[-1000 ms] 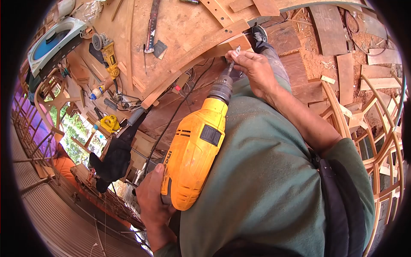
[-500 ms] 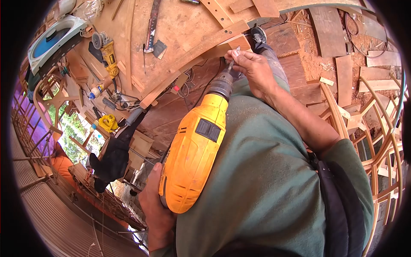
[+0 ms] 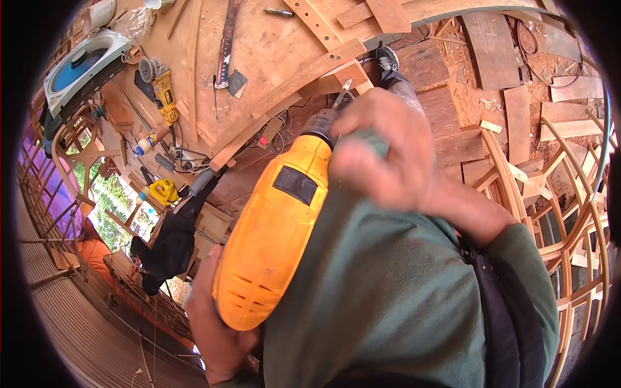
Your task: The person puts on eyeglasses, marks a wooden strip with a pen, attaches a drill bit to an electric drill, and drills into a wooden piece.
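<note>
A yellow drill (image 3: pixel 272 236) lies along the front of the green shirt, its rear end at the lower left. My left hand (image 3: pixel 217 323) is wrapped round its handle, mostly hidden beneath the body. From the dark chuck (image 3: pixel 318 125) a metal bit (image 3: pixel 345 92) points up towards the curved wooden edge of the bench. Beside the chuck, on its right, is my right hand (image 3: pixel 388 152), smeared by motion. Its fingers point left, and whether they touch the chuck or hold anything cannot be made out.
The wooden bench (image 3: pixel 272 52) bears a long dark-marked tool (image 3: pixel 228 48) and a small dark square piece (image 3: pixel 237 83). A yellow angle grinder (image 3: pixel 165 97) and a blue-topped fan (image 3: pixel 81 68) are at the left. Curved wooden frames (image 3: pixel 563 239) stand at the right.
My right hand has left the bit's tip and moved back beside the chuck. The bit's tip is now uncovered. The drill and my left hand have shifted slightly left.
</note>
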Demonstrator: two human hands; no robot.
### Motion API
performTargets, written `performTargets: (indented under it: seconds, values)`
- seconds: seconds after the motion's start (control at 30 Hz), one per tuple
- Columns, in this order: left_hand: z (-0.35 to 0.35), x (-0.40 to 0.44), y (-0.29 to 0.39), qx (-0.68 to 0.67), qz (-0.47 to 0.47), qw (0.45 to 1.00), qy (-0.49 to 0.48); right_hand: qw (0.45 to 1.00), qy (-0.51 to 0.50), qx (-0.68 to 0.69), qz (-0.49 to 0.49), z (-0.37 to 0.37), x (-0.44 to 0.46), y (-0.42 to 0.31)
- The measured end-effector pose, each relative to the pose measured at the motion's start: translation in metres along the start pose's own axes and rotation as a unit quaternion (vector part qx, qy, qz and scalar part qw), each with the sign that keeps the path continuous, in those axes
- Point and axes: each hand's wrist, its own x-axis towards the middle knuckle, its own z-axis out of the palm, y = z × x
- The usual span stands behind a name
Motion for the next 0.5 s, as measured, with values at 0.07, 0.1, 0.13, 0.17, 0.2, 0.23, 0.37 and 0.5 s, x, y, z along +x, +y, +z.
performTargets:
  seconds: [0.07,0.1,0.13,0.17,0.2,0.23,0.37,0.5]
  values:
    - [-0.006,0.005,0.008,-0.014,-0.012,1.0,0.002,0.992,0.013,0.091,-0.09,0.013,0.02,-0.038]
    - [-0.008,0.009,0.013,-0.012,-0.016,1.0,0.002,0.982,0.016,0.157,-0.108,0.025,0.031,-0.06]
    - [-0.011,0.008,0.017,-0.008,-0.02,1.0,-0.001,0.97,0.019,0.212,-0.117,0.035,0.039,-0.076]
    - [-0.014,0.006,0.022,0.0,-0.025,1.0,-0.004,0.969,-0.021,0.218,-0.114,0.038,0.046,-0.087]
    - [-0.016,0.005,0.026,0.006,-0.029,1.0,-0.008,0.971,-0.072,0.201,-0.106,0.037,0.05,-0.091]
    - [-0.02,0.002,0.031,0.017,-0.035,0.999,-0.012,0.97,-0.123,0.184,-0.096,0.037,0.051,-0.095]
    - [-0.025,-0.005,0.046,0.032,-0.047,0.998,-0.018,0.982,-0.074,0.133,-0.109,0.041,0.046,-0.097]
    - [-0.029,-0.014,0.043,0.092,-0.112,0.989,-0.027,0.984,-0.045,0.13,-0.114,0.042,0.043,-0.097]
